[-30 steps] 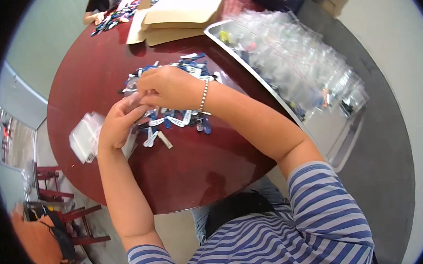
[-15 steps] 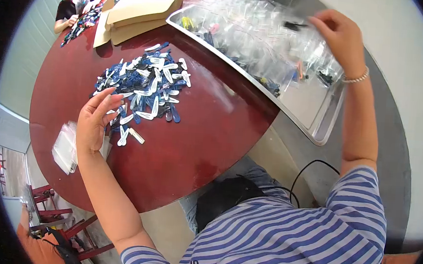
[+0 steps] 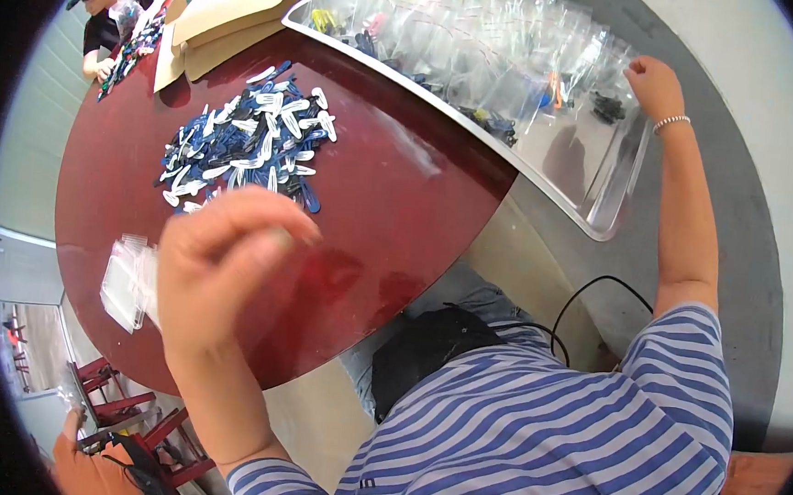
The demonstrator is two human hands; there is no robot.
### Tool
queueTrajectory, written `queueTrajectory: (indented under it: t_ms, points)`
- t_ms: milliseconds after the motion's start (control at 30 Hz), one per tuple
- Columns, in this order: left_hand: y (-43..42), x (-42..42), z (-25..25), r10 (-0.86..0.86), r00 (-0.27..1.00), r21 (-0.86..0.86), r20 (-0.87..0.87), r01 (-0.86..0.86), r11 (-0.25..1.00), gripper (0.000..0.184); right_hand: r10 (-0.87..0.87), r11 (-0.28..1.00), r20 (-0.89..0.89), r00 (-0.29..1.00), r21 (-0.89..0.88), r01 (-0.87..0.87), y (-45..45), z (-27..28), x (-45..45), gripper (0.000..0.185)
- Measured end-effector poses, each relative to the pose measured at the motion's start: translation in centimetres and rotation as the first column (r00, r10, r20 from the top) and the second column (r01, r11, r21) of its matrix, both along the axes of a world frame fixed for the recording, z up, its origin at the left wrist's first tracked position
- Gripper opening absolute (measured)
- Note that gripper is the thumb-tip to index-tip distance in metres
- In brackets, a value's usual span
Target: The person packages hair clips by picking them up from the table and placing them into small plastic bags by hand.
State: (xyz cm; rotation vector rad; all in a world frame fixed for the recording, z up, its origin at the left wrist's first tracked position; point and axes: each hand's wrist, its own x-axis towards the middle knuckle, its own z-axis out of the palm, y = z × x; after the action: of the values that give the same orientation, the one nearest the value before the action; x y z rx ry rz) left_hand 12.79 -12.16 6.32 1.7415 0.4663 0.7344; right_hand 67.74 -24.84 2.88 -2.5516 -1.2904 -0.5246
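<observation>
My left hand (image 3: 220, 267) is raised over the near side of the hair clip pile, close to the camera. Its fingers bend loosely toward the thumb, and nothing shows between them. Behind it, blue, white and black snap hair clips (image 3: 257, 137) lie heaped on the dark red table (image 3: 366, 291). My right hand (image 3: 656, 86), with a beaded bracelet at the wrist, is at the far right edge of the metal tray (image 3: 591, 226). Its fingers are curled together; what they hold, if anything, is hidden. Clear plastic bags (image 3: 466, 45) fill the tray, and some black clips (image 3: 607, 107) lie near this hand.
An open cardboard box (image 3: 238, 16) stands at the table's far side. Clear plastic cases (image 3: 125, 284) lie at the left edge. Another person (image 3: 109, 20) sits beyond the box near a heap of colourful small items. A person in orange (image 3: 92, 465) is at lower left.
My right hand has moved right from above the bags to the tray's edge; the dark item beneath it no longer shows there. My left hand has come nearer and right, its fingers more bent.
</observation>
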Motion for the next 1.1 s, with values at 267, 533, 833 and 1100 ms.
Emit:
queueTrajectory:
  t_ms: [267,533,833,1100]
  points:
    - [-6.6,3.2,2.3,-0.648,0.373,-0.092,0.664,0.901,0.424,0.038,0.323,0.927,0.003,0.946,0.202,-0.317,7.9,5.2,-13.4,0.02]
    - [-9.2,-0.6,-0.3,-0.368,0.379,-0.11,0.849,0.808,0.578,0.031,0.936,0.312,0.08,0.343,0.264,-0.913,15.1,7.0,-33.9,0.012]
    - [-11.1,-3.7,-0.9,-0.278,0.473,-0.188,0.836,0.723,0.664,0.026,0.969,-0.155,-0.159,-0.187,0.194,-0.969,19.9,-6.2,-51.4,0.022]
    - [-11.2,-5.1,-2.1,-0.181,0.442,-0.206,0.878,0.692,0.692,0.022,0.901,0.296,-0.338,0.272,0.02,-0.955,24.8,-6.9,-57.1,0.045]
